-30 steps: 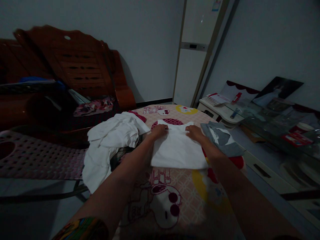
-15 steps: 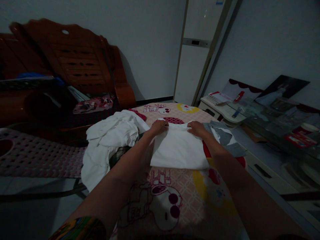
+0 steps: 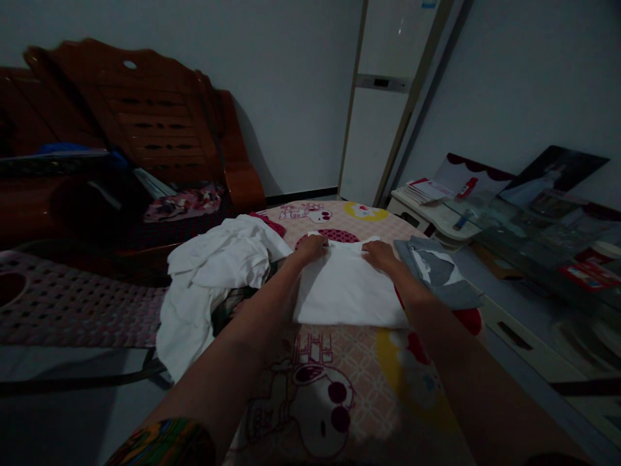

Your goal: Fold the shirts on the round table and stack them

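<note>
A folded white garment (image 3: 347,291) lies flat on a pink cartoon-print cloth (image 3: 315,395) covering a table. My left hand (image 3: 311,247) grips the garment's far left edge, fingers curled over it. At the far right edge my right hand (image 3: 380,254) does the same. Both forearms stretch out over the cloth toward the garment.
A heap of crumpled white clothes (image 3: 213,278) hangs off the table's left side. A folded grey garment (image 3: 436,272) lies to the right. Dark wooden chairs (image 3: 145,129) stand at the left, a low white cabinet with clutter (image 3: 436,213) at the right.
Both hands have stayed at the garment's far edge and shifted slightly along it. The view has moved a little.
</note>
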`<state>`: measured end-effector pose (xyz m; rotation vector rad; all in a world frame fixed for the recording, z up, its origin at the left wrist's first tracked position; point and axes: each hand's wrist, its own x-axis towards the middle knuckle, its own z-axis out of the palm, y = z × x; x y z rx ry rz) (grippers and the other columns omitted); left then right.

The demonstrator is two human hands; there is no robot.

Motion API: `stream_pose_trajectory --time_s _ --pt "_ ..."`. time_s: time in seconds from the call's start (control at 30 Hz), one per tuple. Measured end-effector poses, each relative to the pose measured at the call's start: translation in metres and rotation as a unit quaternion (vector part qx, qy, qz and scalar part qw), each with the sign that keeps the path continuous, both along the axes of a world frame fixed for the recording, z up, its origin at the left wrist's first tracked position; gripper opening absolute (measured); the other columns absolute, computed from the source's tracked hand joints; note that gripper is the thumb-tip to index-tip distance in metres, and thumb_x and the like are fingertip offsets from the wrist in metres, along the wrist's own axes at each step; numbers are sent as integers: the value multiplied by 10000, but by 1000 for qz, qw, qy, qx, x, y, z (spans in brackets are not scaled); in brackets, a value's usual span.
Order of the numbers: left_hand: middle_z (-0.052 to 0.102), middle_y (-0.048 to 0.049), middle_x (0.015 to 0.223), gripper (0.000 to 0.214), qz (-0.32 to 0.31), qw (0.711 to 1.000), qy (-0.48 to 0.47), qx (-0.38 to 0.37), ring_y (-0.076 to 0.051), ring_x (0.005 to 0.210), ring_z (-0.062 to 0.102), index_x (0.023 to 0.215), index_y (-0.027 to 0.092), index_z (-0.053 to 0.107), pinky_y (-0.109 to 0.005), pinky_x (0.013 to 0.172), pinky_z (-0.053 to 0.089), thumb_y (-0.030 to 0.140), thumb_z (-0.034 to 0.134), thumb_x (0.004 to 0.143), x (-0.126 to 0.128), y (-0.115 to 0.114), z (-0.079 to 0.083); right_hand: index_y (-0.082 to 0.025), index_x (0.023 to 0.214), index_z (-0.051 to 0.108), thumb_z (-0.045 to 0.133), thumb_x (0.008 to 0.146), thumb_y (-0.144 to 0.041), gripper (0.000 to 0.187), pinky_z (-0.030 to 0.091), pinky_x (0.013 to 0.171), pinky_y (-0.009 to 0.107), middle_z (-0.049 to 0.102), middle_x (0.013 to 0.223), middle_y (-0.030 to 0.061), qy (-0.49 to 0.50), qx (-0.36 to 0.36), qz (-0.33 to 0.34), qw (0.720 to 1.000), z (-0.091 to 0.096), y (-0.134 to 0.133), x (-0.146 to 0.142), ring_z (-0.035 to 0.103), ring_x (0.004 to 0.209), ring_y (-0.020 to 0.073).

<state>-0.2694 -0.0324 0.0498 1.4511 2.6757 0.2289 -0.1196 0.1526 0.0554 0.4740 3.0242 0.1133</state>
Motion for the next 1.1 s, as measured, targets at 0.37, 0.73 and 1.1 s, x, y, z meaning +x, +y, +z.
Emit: stream_pose_trajectory --time_s 0.37,0.73,1.1 --pt "713 -108 1172 304 11 1000 1 10 -238 1091 657 1153 174 701 -289 923 490 203 592 871 -8 3 -2 -174 1099 727 529 927 -261 276 443 881 327 716 1138 147 25 17 3 1000 -3 2 -5 635 1078 270" --pt "604 -136 1340 422 -6 986 20 165 -243 1252 551 1299 148 593 -382 1084 440 134 548 880 31 -18 -51 -129 1172 679 420 961 -187 339 352 1067 411 645 1250 172 153 38 22 987 -43 -19 27 527 1189 289" --pt "440 -180 1530 482 -62 990 14 129 -280 1442 387 1431 131 481 -491 1183 315 313 424 988 28 -38 -74 -165 1364 594 491 951 -242 432 354 1156 419 537 1465 132 188 -84 12 979 -79 0 52 457 1388 248"
